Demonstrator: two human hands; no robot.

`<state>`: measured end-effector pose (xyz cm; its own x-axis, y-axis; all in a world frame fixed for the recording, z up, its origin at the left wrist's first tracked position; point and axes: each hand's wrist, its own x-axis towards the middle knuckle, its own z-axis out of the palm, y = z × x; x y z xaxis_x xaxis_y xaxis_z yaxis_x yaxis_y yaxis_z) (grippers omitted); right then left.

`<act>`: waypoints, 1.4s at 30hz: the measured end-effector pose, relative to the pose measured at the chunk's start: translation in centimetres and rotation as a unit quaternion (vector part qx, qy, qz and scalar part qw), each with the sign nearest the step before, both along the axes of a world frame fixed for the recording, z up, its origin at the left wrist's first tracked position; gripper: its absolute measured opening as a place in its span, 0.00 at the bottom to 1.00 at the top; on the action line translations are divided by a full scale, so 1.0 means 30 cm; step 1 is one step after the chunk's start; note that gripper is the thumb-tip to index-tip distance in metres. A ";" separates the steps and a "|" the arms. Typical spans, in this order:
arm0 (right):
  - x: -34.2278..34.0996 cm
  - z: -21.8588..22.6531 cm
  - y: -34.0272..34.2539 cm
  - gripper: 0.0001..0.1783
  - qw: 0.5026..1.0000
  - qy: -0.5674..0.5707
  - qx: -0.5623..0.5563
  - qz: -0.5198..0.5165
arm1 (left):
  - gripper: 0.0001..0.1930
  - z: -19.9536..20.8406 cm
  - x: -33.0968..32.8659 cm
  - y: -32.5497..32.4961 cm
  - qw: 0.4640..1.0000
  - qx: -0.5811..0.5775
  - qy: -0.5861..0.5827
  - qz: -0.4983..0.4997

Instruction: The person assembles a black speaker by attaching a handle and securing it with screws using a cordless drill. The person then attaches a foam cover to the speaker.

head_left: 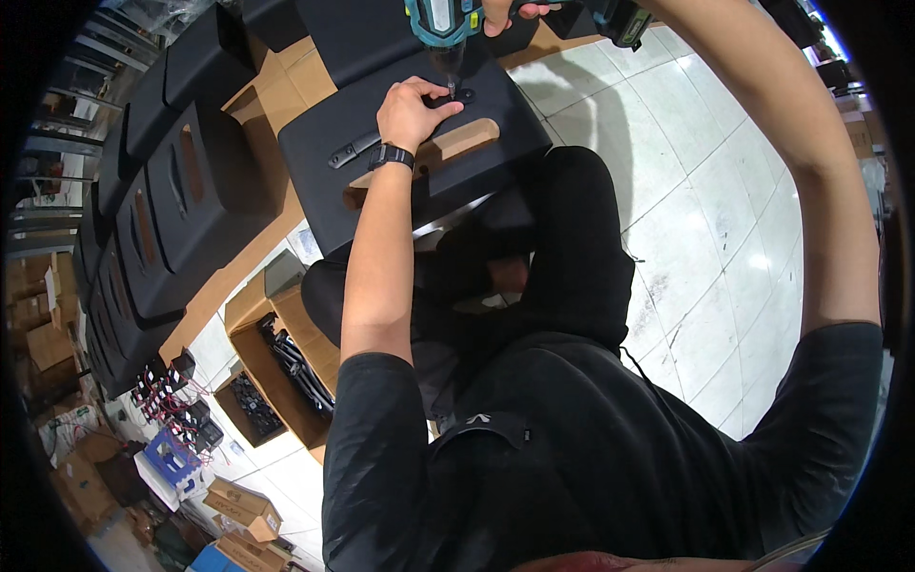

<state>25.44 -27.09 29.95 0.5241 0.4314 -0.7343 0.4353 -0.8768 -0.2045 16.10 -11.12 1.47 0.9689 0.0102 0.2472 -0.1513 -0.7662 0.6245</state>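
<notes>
A black box-shaped cover [310,148] with an oblong cutout lies in front of my crossed legs. Across it runs a black strap-like handle [351,150], its middle hidden under my left hand [408,114]. The fingers of that hand are pinched together by the handle's right end, close to the drill's tip; what they hold is too small to make out. My right hand [501,15], partly cut off by the top edge, is wrapped round a teal and black cordless drill [440,21]. Its bit points down at the handle's right end.
More black covers [210,176] stand in rows on cardboard to the left. Near my left knee, an open cardboard box [250,334] holds several black handles, beside a smaller box [240,419] of small black parts. Wired black parts [181,400] and a blue crate [172,458] lie farther left.
</notes>
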 end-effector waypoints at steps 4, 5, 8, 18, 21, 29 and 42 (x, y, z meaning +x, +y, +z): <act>-0.004 0.033 0.003 0.13 0.999 -0.026 -0.027 0.035 | 0.19 0.002 0.022 0.003 1.000 -0.001 -0.012 -0.001; 0.001 0.030 0.001 0.14 0.999 -0.020 -0.031 0.039 | 0.18 0.002 0.023 0.001 1.000 -0.004 -0.005 0.001; 0.010 0.026 -0.008 0.15 0.997 -0.024 -0.050 0.046 | 0.20 0.005 0.022 -0.004 1.000 0.012 -0.014 -0.003; -0.024 0.044 -0.003 0.18 0.992 -0.077 -0.077 0.061 | 0.20 0.008 0.019 0.002 1.000 0.020 -0.002 0.002; -0.006 0.031 -0.001 0.19 0.995 -0.048 -0.071 0.049 | 0.20 0.001 0.023 0.006 1.000 0.014 -0.001 -0.004; -0.005 0.038 0.008 0.19 0.993 -0.072 -0.086 0.044 | 0.21 0.005 0.022 0.002 1.000 0.013 0.001 -0.004; 0.050 0.018 0.051 0.15 0.981 -0.030 -0.101 0.162 | 0.19 -0.019 0.024 0.000 1.000 0.018 -0.009 0.014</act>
